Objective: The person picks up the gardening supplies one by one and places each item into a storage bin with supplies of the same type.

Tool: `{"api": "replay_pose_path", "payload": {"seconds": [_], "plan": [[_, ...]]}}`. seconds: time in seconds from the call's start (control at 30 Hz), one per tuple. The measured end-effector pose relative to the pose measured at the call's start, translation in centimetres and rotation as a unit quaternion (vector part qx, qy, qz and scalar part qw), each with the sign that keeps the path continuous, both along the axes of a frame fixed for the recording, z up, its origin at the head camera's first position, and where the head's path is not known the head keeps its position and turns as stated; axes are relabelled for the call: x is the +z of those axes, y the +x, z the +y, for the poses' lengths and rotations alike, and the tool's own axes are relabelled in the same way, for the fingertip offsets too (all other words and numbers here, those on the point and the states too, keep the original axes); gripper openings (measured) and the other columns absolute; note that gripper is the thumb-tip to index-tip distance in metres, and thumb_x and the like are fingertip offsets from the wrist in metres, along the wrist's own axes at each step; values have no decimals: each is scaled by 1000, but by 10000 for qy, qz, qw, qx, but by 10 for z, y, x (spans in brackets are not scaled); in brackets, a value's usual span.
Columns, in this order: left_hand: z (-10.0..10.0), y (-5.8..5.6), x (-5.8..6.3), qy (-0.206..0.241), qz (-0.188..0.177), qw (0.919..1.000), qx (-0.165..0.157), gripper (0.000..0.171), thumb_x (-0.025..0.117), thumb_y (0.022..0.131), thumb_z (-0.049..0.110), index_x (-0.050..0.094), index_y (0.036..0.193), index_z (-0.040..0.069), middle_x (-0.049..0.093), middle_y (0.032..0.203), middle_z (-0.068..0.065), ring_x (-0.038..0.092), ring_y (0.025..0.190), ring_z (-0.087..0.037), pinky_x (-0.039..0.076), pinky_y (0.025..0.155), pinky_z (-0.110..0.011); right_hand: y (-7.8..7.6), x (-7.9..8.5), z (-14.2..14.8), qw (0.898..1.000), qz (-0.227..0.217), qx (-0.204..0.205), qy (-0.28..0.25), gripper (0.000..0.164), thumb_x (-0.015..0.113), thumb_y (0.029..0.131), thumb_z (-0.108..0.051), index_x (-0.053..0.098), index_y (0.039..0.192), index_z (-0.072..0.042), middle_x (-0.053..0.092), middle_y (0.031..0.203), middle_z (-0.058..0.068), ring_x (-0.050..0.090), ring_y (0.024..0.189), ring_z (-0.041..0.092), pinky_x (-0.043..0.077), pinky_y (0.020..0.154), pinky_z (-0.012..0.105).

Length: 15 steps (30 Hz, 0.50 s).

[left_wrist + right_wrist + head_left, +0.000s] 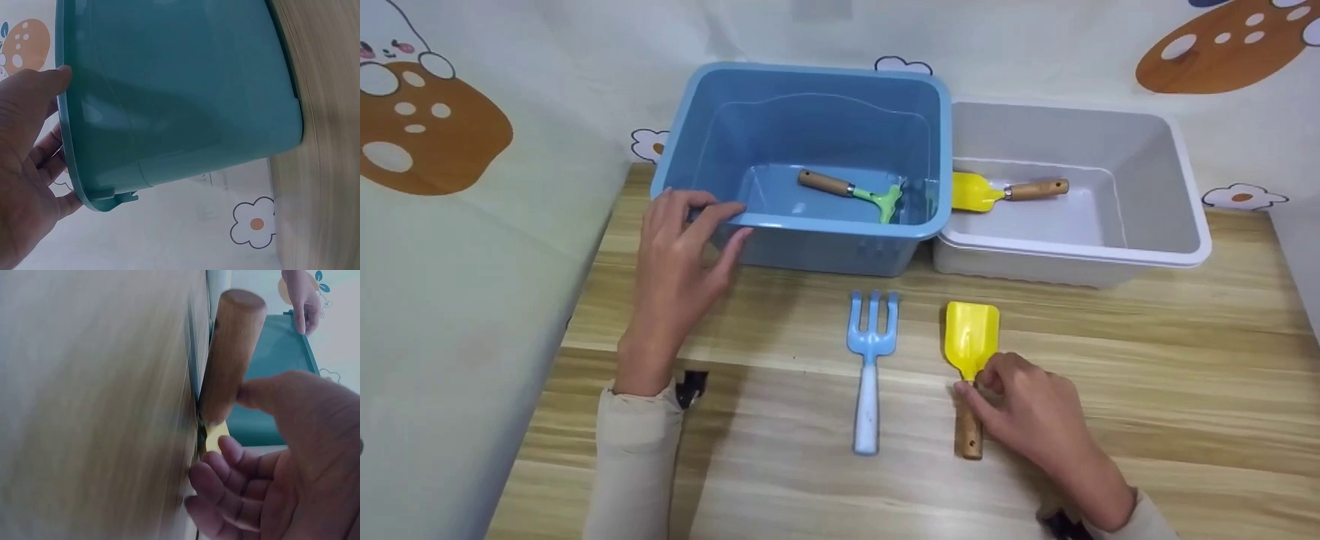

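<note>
My left hand (675, 259) holds the front left rim of a blue plastic bin (825, 223). In the left wrist view the thumb is on one side of the rim and the fingers are on the other. A yellow hand shovel (971, 334) lies on the table, blade away from me. My right hand (1039, 412) pinches it near the neck; its wooden handle (233, 354) shows beside the thumb in the right wrist view. Between the hands lies a light-blue hand fork (868, 352), tines pointing toward the bin.
Inside the blue bin is a green-headed tool (889, 201) with a wooden handle. A light grey bin (1192, 202) stands against its right side, holding another yellow shovel (975, 193). Both bins stand on the wood-grain table (780, 465), close to a printed cloth (1035, 45) behind.
</note>
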<state>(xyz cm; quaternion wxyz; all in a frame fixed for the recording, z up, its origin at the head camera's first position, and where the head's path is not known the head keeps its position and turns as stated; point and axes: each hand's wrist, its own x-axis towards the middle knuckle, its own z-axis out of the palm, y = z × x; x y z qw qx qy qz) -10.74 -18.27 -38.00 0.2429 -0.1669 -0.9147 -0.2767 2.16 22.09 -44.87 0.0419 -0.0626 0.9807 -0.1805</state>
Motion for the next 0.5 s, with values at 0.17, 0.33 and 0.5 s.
{"api": "replay_pose_path", "payload": {"seconds": [0.17, 0.33, 0.5], "plan": [[-1, 0, 0, -10, -15, 10000, 3, 30, 75, 100, 27, 78, 123, 9, 65, 119, -17, 56, 119, -37, 38, 117, -56, 0, -2, -2, 9995, -252, -147, 85, 54, 73, 91, -65, 78, 92, -11, 71, 79, 0, 58, 63, 9, 51, 56, 30], [-1, -1, 1, 67, 81, 9999, -63, 28, 76, 99, 26, 80, 122, 11, 67, 116, -17, 58, 116, -37, 39, 116, -56, -2, -2, -2, 9989, -383, -251, 42, 62, 72, 88, -72, 79, 94, -10, 72, 79, 1, 58, 64, 10, 50, 56, 31], [-3, -1, 2, 173, 167, 9996, -147, 27, 76, 99, 27, 81, 121, 14, 69, 112, -15, 59, 110, -35, 43, 107, -50, -1, 1, 0, 9975, -604, -321, -156, 58, 76, 88, -67, 77, 93, -9, 73, 82, 3, 62, 69, 12, 54, 59, 34]]}}
